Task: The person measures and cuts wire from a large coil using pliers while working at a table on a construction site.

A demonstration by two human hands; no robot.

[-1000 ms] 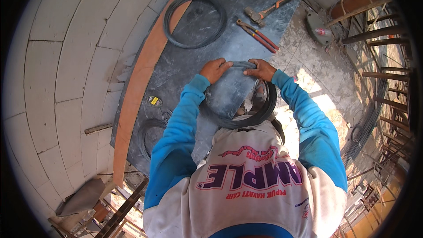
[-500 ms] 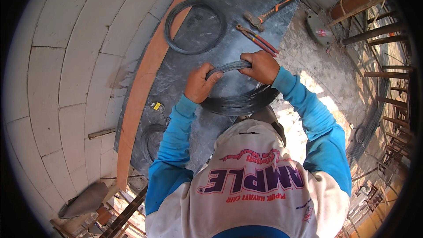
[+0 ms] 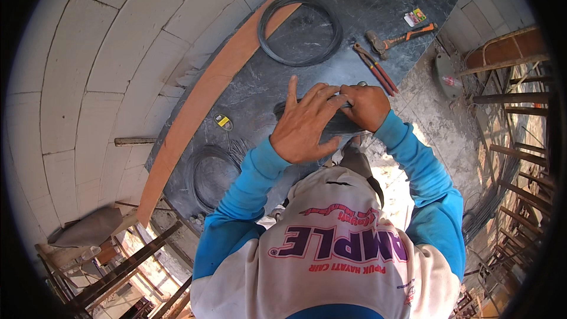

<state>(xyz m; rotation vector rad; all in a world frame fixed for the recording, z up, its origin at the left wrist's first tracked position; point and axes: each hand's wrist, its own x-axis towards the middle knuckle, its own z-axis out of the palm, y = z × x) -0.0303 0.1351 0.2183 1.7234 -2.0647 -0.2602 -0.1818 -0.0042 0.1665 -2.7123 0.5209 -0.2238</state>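
A thick coil of grey wire [image 3: 341, 124] is between my hands at the near side of the dark table, mostly hidden beneath them. My left hand [image 3: 307, 123] lies over the coil with its fingers outstretched and spread apart, its fingertips close to my right hand. With fingers closed, my right hand [image 3: 367, 107] grips the coil's right part. A second, thinner wire coil [image 3: 298, 64] lies farther off on the table, partly over a brown strip. Another loose wire coil [image 3: 195, 177] rests to the left of my left forearm.
Red-handled pincers [image 3: 378, 72] and an orange-handled hammer [image 3: 378, 45] lie at the right of the dark table [image 3: 260, 91]. Beyond them is a small colourful packet [image 3: 414, 18]. A yellow-and-black object [image 3: 223, 121] sits left of my hands. A block wall [image 3: 100, 112] borders the left side.
My left hand has let go of the wire bundle and spread its fingers over the coil. The raised strands are lowered or hidden. The view has shifted, so the table appears farther right.
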